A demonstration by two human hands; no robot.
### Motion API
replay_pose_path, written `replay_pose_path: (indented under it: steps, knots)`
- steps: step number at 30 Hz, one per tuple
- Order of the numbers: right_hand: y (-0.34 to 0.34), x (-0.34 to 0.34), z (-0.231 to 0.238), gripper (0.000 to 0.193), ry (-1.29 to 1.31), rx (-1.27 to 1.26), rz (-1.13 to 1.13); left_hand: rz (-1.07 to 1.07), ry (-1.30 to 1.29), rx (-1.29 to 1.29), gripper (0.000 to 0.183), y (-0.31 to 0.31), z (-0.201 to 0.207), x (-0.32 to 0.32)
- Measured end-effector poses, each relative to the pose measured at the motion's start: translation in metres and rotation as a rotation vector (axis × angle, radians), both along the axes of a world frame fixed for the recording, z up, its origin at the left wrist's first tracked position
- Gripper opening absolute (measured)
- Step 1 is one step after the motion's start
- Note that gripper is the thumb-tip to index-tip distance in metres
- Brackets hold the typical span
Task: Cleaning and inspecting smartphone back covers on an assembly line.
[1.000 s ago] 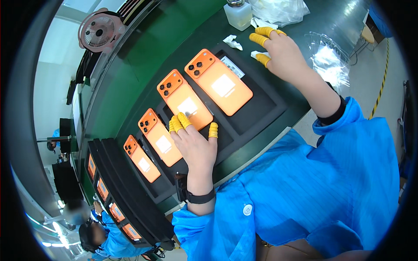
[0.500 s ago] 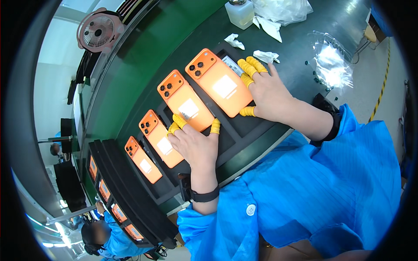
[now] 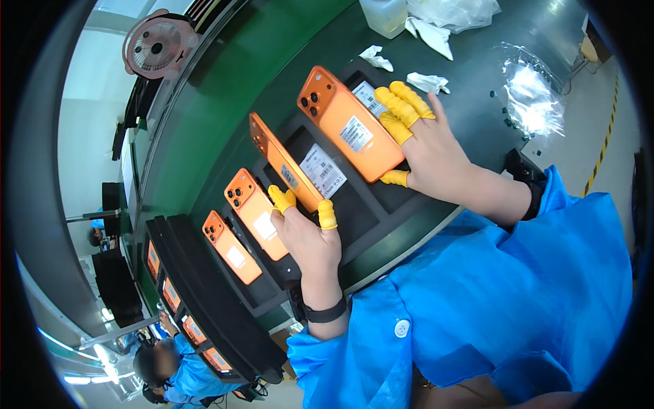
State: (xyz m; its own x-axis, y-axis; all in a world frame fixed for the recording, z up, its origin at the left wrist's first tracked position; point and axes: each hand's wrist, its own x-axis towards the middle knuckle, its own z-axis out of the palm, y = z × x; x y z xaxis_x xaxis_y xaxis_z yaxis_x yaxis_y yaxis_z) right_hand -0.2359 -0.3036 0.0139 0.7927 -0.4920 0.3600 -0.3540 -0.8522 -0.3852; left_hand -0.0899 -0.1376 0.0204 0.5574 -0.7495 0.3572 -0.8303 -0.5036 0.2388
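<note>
My left hand (image 3: 306, 242), with yellow finger cots, grips the lower end of an orange phone (image 3: 285, 162) between thumb and fingers. That phone is tilted up steeply on edge, and a white printed label (image 3: 323, 172) shows in the tray slot beside it. My right hand (image 3: 436, 150), in yellow cots too, holds a second orange phone (image 3: 351, 126) by its right side and lower end, slightly tilted, with its labelled back up. Two more orange phones, one (image 3: 257, 215) next to my left hand and another (image 3: 231, 247) farther left, rest in the black foam tray (image 3: 375, 204).
Stacked black trays (image 3: 211, 286) with orange phones stand at the left, with a co-worker in blue (image 3: 194, 371) beyond. Crumpled white wipes (image 3: 428, 83), a liquid bottle (image 3: 385, 15) and clear plastic bags (image 3: 535, 102) lie on the green bench. A fan (image 3: 158, 46) stands at the upper left.
The phone in my left hand has tipped from lying face-down to steeply on edge, uncovering the label under it. The phone in my right hand has tilted a little.
</note>
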Motion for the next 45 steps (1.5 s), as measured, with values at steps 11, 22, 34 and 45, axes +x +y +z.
replay_pose_path:
  steps: [11, 22, 34, 45]
  knots:
    - [0.005, 0.000, 0.007, 0.066, -0.163, -0.066, 0.052, 0.005, 0.032, -0.021, 0.045, 0.003, -0.002, -0.002]
    - [0.005, 0.004, 0.002, 0.065, -0.198, -0.081, 0.084, -0.013, 0.022, -0.041, 0.047, 0.005, -0.006, 0.001]
    - [0.007, 0.008, 0.001, 0.054, -0.222, -0.120, 0.103, -0.023, 0.030, -0.072, 0.053, 0.006, -0.007, 0.002]
    - [0.008, 0.009, 0.004, 0.042, -0.254, -0.141, 0.109, -0.040, 0.020, -0.088, 0.056, 0.003, -0.006, 0.002]
